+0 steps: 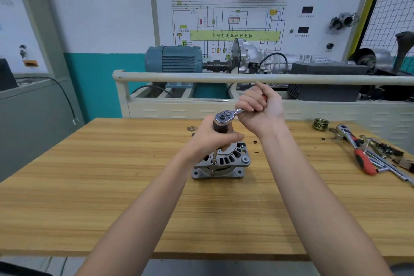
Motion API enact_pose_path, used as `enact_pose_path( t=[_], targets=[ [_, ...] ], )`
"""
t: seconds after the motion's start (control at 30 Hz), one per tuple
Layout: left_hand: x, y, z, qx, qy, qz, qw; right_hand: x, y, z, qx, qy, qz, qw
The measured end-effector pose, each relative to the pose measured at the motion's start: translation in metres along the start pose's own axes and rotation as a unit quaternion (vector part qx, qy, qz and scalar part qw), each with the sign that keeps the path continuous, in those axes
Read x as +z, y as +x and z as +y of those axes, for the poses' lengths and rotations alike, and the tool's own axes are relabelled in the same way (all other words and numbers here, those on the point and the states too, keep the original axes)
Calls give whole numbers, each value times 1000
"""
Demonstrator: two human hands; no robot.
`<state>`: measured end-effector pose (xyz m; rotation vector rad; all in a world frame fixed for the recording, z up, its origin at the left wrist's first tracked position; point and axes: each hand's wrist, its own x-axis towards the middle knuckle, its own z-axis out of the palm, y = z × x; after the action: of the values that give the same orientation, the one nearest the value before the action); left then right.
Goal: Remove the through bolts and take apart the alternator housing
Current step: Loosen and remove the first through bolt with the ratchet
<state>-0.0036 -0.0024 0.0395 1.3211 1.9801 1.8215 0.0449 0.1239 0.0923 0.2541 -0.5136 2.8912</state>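
Alternator [221, 163] is looking heavy, rigid and top-heavy on the worktop [112, 186]; left hand [210, 139] is grasping the extension, right hand [257, 110] clenching the ratchet [226, 116] handle.

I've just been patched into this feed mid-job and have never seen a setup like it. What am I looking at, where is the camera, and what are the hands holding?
There is no robot here: a person works with bare hands, and the single camera sits on their head, looking forward and down. On the wooden table stands the alternator. The right hand grips the handle of a ratchet wrench. The left hand holds the dark piece under the ratchet head, above a thin extension bar that runs down to the housing. At the right lie a spare ratchet, a pulley and small loose parts. Behind the table is a training bench with a blue motor.
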Motion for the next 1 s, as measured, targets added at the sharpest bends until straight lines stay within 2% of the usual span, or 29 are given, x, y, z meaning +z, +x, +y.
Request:
enact_pose_path(
  t=[0.1, 0.23, 0.33, 0.4, 0.5, 0.57, 0.63, 0.73, 0.9, 1.0],
  targets=[
    [8, 5, -7, -9, -31, 88, 996, -3, -4, 6, -52, 13, 5, 999],
    [23, 10, -9, 0, -49, 237, 970, -11, -31, 26, -198, 11, 2, 980],
    [32, 10, -13, 16, -56, 270, 961, -15, -42, 35, -236, 8, -11, 972],
    [27, 7, -13, 6, -50, 232, 971, -15, -38, 28, -210, 11, -9, 978],
    [7, 4, -8, -2, -26, 69, 997, -10, -21, 11, -105, 16, -16, 994],
    [-5, 4, -2, -7, -14, -32, 999, -6, -10, 5, -41, 14, -26, 999],
    [-8, 7, -1, -20, -23, -57, 998, -5, -2, 3, -12, 13, -28, 999],
    [-1, 8, -6, -25, -43, 11, 999, -5, -2, 6, -39, 28, -19, 999],
    [22, 12, -12, 11, -62, 231, 971, -12, -32, 29, -216, 13, 2, 976],
    [30, 13, -10, 14, -55, 247, 967, -13, -39, 31, -243, 2, -13, 970]
  ],
)
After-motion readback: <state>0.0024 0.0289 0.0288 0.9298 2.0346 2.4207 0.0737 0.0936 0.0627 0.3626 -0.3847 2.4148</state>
